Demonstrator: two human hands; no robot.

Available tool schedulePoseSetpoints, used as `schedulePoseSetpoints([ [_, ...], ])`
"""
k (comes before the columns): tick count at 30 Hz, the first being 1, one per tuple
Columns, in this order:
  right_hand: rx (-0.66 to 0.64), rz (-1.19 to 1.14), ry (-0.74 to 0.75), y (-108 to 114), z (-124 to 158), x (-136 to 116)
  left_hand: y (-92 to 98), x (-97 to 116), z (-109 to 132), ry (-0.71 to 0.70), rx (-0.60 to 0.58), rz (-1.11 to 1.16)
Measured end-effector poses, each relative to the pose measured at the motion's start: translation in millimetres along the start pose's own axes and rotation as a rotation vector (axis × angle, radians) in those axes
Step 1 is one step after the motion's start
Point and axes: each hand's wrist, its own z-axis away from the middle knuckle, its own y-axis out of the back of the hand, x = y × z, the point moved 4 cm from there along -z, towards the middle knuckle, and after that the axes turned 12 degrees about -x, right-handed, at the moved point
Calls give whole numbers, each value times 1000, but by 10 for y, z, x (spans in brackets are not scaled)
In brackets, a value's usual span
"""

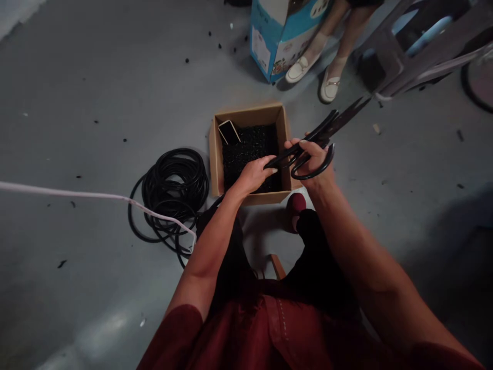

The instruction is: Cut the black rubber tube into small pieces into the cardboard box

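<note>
Left hand [252,176] closed on a black tube [284,154] spanning both hands; right hand [318,160] clamped on scissors [346,117], its finger hold partly hidden by the handles. Below the hands: cardboard box [267,198] of black pieces [244,154], partly covered. Left: tube coil [196,177], crossed by a pale cord [77,193]. Beyond: blue carton [265,43], cropped above, and another person's white shoes [330,88].

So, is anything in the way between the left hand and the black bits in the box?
Nothing visible: the left hand is over the open box, above the black bits. The dark rectangle sits aside in the far left corner.
</note>
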Motion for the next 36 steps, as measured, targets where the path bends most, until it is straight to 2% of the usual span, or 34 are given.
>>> schedulePoseSetpoints([
  [5, 61, -2, 14, 293, -244, -128, 209, -190, 59, 108, -36, -125],
  [9, 90, 64, 51, 347, -350, -204, 402, -363, 132, 233, -41, -245],
  [11, 81, 73, 50, 310, -356, -180, 439, -400, 147, 280, -31, -275],
  [13, 47, 88, 45, 231, -328, -124, 399, -367, 119, 242, -47, -210],
  [17, -27, 165, 80, 34, -206, -32, 228, -167, -26, 30, -80, 177],
  [19, -69, 210, 89, -35, -151, -14, 187, -90, -101, 13, -58, 273],
  [24, -131, 401, 57, -49, -113, -50, 242, -84, -187, 60, -6, 289],
  [28, -128, 626, -88, 56, -103, -69, 404, -284, -151, 141, 156, 304],
  [32, -279, 926, -141, 139, -18, -37, 546, -383, -97, 138, 245, 260],
  [36, -428, 1104, -153, 211, 72, 87, 565, -390, -75, 149, 208, 201],
])
